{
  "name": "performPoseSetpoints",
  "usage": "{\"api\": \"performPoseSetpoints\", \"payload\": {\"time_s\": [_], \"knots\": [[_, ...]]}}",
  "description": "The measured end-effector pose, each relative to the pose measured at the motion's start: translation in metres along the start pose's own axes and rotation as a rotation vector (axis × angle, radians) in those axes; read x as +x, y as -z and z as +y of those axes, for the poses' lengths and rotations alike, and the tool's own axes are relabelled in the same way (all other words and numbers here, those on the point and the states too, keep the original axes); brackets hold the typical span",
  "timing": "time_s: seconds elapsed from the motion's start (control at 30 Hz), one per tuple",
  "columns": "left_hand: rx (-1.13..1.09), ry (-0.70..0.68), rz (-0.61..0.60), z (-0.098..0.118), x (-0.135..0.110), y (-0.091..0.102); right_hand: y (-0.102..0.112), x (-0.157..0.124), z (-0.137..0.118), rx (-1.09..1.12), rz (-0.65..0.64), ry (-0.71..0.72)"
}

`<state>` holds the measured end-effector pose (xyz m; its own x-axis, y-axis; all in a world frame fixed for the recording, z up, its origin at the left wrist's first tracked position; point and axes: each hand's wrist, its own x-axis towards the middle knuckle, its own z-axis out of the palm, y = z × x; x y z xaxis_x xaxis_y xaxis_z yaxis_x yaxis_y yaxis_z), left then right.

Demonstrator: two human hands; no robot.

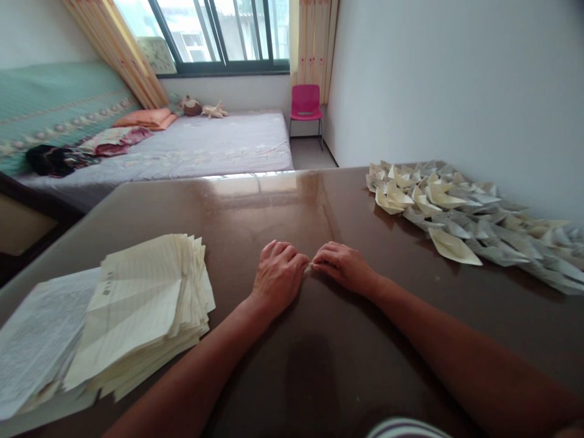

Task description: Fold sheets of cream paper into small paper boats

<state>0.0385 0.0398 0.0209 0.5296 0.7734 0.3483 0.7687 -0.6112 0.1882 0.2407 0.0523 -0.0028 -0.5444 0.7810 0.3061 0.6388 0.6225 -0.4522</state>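
Observation:
Over the middle of the brown table, my left hand (281, 274) and my right hand (344, 265) meet almost fingertip to fingertip. Between them shows a small pale bit of folded paper (309, 267), pinched from both sides. The fingers cover most of it, so its shape is hidden. Left of my left forearm lies a thick stack of cream lined paper (137, 292), its top sheet creased. Beyond my right hand, many folded paper boats (438, 194) are crowded together, cream and grey. One cream paper boat (454, 246) sits at their near edge.
The glossy brown table (255, 213) reaches toward a bed (228, 143). Printed white sheets (43, 334) lie partly under the cream stack. A white wall (456, 79) borders the right side. A pink chair (306, 102) stands below the window (219, 33).

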Motion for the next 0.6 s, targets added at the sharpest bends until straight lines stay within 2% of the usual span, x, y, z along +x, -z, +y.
{"api": "performPoseSetpoints", "payload": {"time_s": [0.6], "knots": [[0.041,-0.060,-0.059,0.0041,-0.0031,-0.0019,-0.0010,-0.0007,-0.0043,-0.056,-0.096,0.083]]}}
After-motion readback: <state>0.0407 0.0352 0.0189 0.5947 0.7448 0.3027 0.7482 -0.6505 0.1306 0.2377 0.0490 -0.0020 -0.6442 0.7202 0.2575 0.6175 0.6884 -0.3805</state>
